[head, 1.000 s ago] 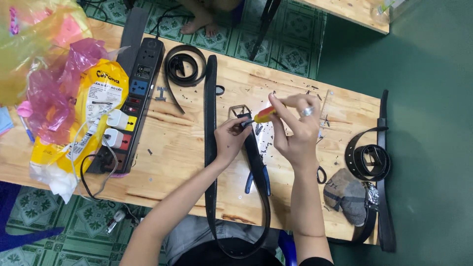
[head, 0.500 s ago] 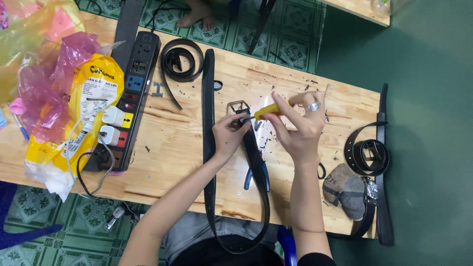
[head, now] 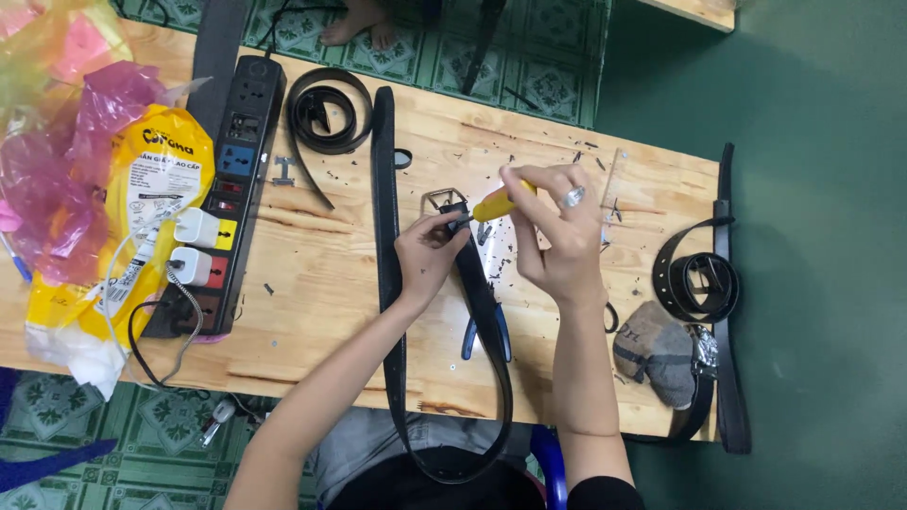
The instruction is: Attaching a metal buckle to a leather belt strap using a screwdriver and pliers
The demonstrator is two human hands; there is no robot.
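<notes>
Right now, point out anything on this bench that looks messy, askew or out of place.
Small dark scraps lie scattered over the wooden table around the belt buckle where the left hand and right hand work with a yellow-handled screwdriver. Blue-handled pliers lie half under the belt. Nothing looks damaged.

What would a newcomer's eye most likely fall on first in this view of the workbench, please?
Probably the two hands at the table's middle: the right hand holds a yellow-handled screwdriver against the buckle end of a black belt, which the left hand steadies. Next, the yellow bag and pink plastic at the left, beside a black power strip.
</notes>
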